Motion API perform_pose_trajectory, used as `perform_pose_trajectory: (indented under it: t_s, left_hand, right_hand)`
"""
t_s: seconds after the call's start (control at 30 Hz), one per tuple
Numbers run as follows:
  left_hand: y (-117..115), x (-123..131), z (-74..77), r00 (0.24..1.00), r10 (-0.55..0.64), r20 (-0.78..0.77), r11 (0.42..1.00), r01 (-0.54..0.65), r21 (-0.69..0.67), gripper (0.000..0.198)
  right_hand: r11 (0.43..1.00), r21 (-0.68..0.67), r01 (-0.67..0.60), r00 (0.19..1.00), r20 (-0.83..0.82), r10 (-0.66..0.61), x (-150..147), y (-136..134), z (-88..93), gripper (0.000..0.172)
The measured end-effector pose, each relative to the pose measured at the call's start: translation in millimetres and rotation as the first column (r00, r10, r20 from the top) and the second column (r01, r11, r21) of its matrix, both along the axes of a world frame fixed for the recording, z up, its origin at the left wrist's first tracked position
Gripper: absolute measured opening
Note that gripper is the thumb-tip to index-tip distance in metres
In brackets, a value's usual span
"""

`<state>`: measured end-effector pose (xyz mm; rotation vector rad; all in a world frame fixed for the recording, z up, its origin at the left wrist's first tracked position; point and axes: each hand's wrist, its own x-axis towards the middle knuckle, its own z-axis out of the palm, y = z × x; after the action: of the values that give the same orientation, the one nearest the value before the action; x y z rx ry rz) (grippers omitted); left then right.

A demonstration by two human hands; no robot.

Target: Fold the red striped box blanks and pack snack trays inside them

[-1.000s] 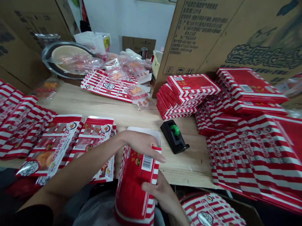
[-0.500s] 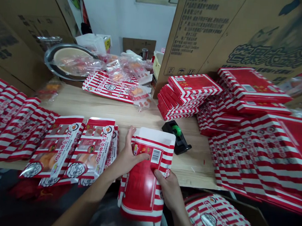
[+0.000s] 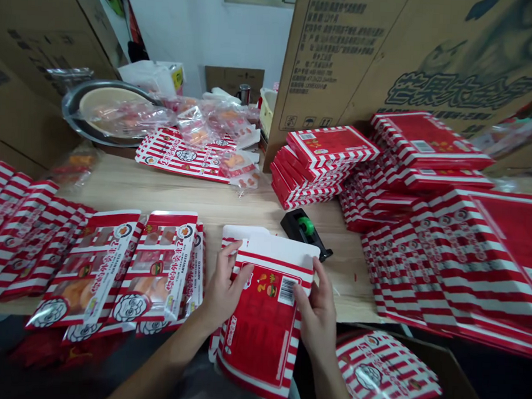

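Between my hands is a flat red-and-white striped carton (image 3: 263,323), its back with a barcode facing up and its white end flap pointing away from me. My left hand (image 3: 227,283) grips the left edge, thumb on the printed face. On the right edge my right hand (image 3: 317,302) holds it near the barcode, fingertips behind the upper corner. Another white flap (image 3: 242,231) shows behind the carton at upper left; what it belongs to is mostly hidden. Just beyond the carton's top right corner sits a black tape dispenser (image 3: 305,230) with green tape.
Filled window boxes (image 3: 157,265) lie at the left beside striped cartons (image 3: 13,229). Closed boxes (image 3: 330,149) and striped cartons (image 3: 449,254) are stacked right. Bagged candies (image 3: 198,126) and a metal basin (image 3: 71,111) stand behind. A cardboard box (image 3: 444,366) below holds striped sheets.
My right hand has moved up the carton's right edge, to the upper corner. The carton has turned slightly, and a second white flap now shows behind it. The view has shifted a little.
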<state>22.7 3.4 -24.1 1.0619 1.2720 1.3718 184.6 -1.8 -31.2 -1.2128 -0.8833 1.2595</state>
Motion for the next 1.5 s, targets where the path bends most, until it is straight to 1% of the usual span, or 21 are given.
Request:
perform_pose_trajectory:
  t_s: [0.17, 0.3, 0.37, 0.43, 0.53, 0.6, 0.67, 0.73, 0.77, 0.83, 0.87, 0.9, 0.97, 1.0, 1.07, 1.13, 1.2, 1.27, 1.33, 1.4, 1.5]
  left_hand:
    - [-29, 6, -12.8, 0.993, -0.108, 0.043, 0.991, 0.111, -0.08, 0.069]
    - [-41, -2, -19.8, 0.983, -0.157, -0.097, 0.976, 0.139, -0.17, 0.064]
    - [-36, -7, -14.5, 0.965, -0.235, -0.118, 0.963, 0.215, -0.163, 0.065]
    - [-26, -11, -5.3, 0.956, -0.286, -0.065, 0.954, 0.277, -0.117, 0.063]
    - [-10, -12, 6.5, 0.97, -0.241, -0.006, 0.97, 0.241, -0.043, 0.049]
    - [-3, -13, 9.4, 0.975, -0.221, -0.037, 0.975, 0.22, -0.029, 0.04]
    - [2, -15, 9.3, 0.962, -0.26, -0.088, 0.966, 0.257, -0.039, 0.034]
    - [4, -20, 9.0, 0.942, -0.306, -0.137, 0.952, 0.302, -0.048, 0.03]
    - [5, -22, 9.4, 0.931, -0.328, -0.161, 0.945, 0.325, -0.048, 0.029]
    - [6, -28, 11.7, 0.904, -0.363, -0.225, 0.931, 0.363, -0.041, 0.027]
    - [6, -30, 13.3, 0.888, -0.372, -0.27, 0.926, 0.377, -0.038, 0.027]
    - [5, -32, 15.1, 0.872, -0.375, -0.315, 0.923, 0.384, -0.038, 0.026]
    - [4, -33, 18.1, 0.848, -0.365, -0.385, 0.924, 0.38, -0.039, 0.027]
    - [3, -33, 19.2, 0.841, -0.356, -0.408, 0.926, 0.375, -0.035, 0.028]
    - [1, -32, 20.5, 0.827, -0.345, -0.444, 0.925, 0.379, -0.014, 0.029]
    - [0, -30, 21.1, 0.805, -0.345, -0.482, 0.916, 0.401, 0.013, 0.028]
    - [-2, -29, 21.3, 0.786, -0.352, -0.509, 0.906, 0.423, 0.027, 0.027]
    - [-4, -29, 21.4, 0.778, -0.355, -0.518, 0.902, 0.43, 0.029, 0.027]
    - [-7, -29, 21.9, 0.779, -0.353, -0.518, 0.901, 0.433, 0.037, 0.026]
    - [-9, -29, 22.5, 0.785, -0.365, -0.501, 0.893, 0.447, 0.049, 0.027]
    - [-11, -27, 22.9, 0.825, -0.397, -0.401, 0.891, 0.451, 0.046, 0.031]
  right_hand:
    - [0.999, -0.043, 0.019, 0.997, -0.072, -0.022, 7, 3, 0.4, 0.055]
    - [0.997, -0.071, 0.041, 0.994, -0.098, -0.048, 9, 4, -1.0, 0.054]
    - [0.997, -0.06, 0.048, 0.992, -0.118, -0.055, 10, 6, 1.6, 0.051]
    - [0.998, -0.031, 0.05, 0.994, -0.096, -0.053, 12, 8, 6.1, 0.042]
    - [0.995, 0.053, 0.082, 0.996, 0.042, -0.084, 14, 9, 11.6, 0.028]
    - [0.988, 0.106, 0.11, 0.98, 0.155, -0.126, 14, 9, 13.2, 0.026]
    - [0.988, 0.11, 0.112, 0.963, 0.232, -0.135, 14, 10, 14.5, 0.03]
    - [0.991, 0.088, 0.1, 0.968, 0.222, -0.118, 14, 12, 17.1, 0.026]
    - [0.994, 0.074, 0.086, 0.978, 0.185, -0.098, 14, 14, 19.0, 0.025]
    - [0.999, 0.042, 0.011, 0.996, 0.093, -0.015, 15, 18, 24.1, 0.037]
    - [0.998, 0.04, -0.049, 0.997, 0.065, 0.047, 16, 19, 27.0, 0.039]
    - [0.992, 0.052, -0.117, 0.992, 0.061, 0.114, 17, 21, 30.0, 0.033]
    - [0.964, 0.105, -0.242, 0.966, 0.116, 0.23, 20, 24, 36.3, 0.012]
    - [0.948, 0.121, -0.295, 0.949, 0.151, 0.276, 21, 26, 39.9, 0.01]
    - [0.924, 0.092, -0.37, 0.918, 0.19, 0.349, 23, 31, 48.5, 0.018]
    - [0.903, 0.007, -0.429, 0.885, 0.204, 0.419, 25, 38, 59.7, 0.023]
    - [0.853, -0.098, -0.513, 0.834, 0.177, 0.522, 26, 47, 72.7, 0.022]
    - [0.773, -0.185, -0.606, 0.767, 0.123, 0.63, 27, 54, 84.5, 0.02]
    - [0.731, -0.229, -0.643, 0.731, 0.102, 0.675, 26, 59, 92.0, 0.02]
    - [0.744, -0.245, -0.622, 0.742, 0.121, 0.66, 23, 60, 93.5, 0.017]
    - [0.824, -0.188, -0.534, 0.804, 0.189, 0.564, 18, 57, 88.5, 0.013]
